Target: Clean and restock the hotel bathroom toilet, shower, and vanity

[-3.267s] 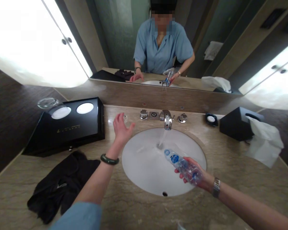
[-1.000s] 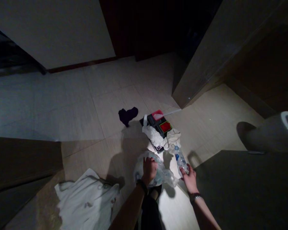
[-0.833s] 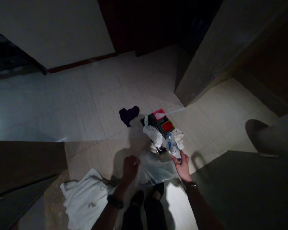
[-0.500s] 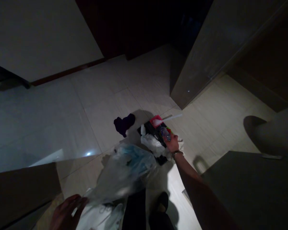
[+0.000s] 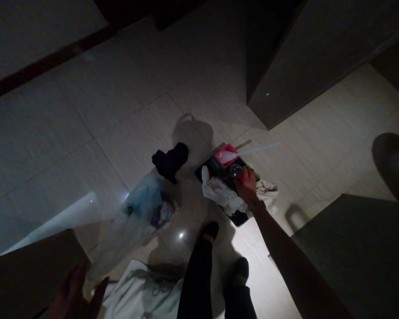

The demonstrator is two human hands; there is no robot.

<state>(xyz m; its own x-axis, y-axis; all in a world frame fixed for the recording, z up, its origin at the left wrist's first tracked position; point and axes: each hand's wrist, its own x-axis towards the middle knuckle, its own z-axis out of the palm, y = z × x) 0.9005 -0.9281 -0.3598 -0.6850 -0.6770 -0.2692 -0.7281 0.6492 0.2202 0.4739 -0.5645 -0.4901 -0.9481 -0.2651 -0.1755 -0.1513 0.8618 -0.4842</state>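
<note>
My right hand point(image 5: 246, 186) is closed round a clear plastic bottle point(image 5: 236, 171), its round end facing up, above a black tray-like thing point(image 5: 240, 219). White crumpled cloth point(image 5: 221, 191) lies under and beside that hand. Beyond it a pink-red dustpan-like container point(image 5: 228, 156) holds a whitish, long-handled utensil. At the lower left is my left hand point(image 5: 75, 292), dim and blurred, thumb and fingers apart. Close to its fingertips trails the end of a translucent plastic bag point(image 5: 142, 201) with light-blue and colourful contents; contact is hard to make out.
A dark purple cloth point(image 5: 171, 160) lies on the tiled floor point(image 5: 119, 133). Near my feet is a white fabric bag point(image 5: 149, 292) with dark lettering. A cabinet corner point(image 5: 264, 117) stands ahead, a dark panel point(image 5: 355, 248) at right, and a brown furniture corner point(image 5: 40, 261) at lower left.
The plastic bag has shifted left, away from the black tray. My left hand's fingers have spread. My right hand still grips the bottle, and the view has shifted.
</note>
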